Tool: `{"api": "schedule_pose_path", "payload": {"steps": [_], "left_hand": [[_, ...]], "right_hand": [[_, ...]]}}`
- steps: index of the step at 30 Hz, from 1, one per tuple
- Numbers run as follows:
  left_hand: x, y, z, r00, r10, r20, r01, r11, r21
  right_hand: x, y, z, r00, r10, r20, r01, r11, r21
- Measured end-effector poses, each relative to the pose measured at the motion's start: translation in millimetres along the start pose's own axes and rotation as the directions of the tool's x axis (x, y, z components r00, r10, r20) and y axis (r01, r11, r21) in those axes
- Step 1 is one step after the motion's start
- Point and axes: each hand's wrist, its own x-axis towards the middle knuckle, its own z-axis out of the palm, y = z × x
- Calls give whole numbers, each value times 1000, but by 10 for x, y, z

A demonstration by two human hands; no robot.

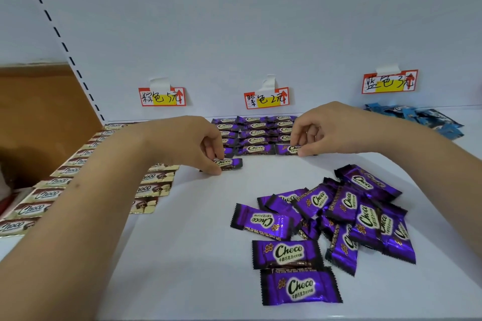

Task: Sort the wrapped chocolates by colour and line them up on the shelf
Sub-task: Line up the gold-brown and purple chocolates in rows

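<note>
Pinching purple chocolates (229, 163) lengthwise left-right, left hand (202, 142), right hand (317, 129)

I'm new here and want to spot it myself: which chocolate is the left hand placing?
Find the middle price tag on the back wall; purple rows lie below it. At their front left corner, the left hand pinches one purple chocolate. It alone sits forward of the rows, starting a new line.

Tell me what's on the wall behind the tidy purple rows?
Behind the purple rows, a red-bordered paper label with handwriting and a red arrow is taped to the white back wall. The right hand covers part of the rows' right end.
</note>
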Motion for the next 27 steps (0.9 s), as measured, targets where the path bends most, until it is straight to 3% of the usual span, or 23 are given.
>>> {"api": "schedule_pose_path", "payload": {"steps": [27], "left_hand": [[31,-44,10,996,27,-87,-21,998,63]], "right_hand": [[38,53,31,999,-38,-33,38,999,-5]]}}
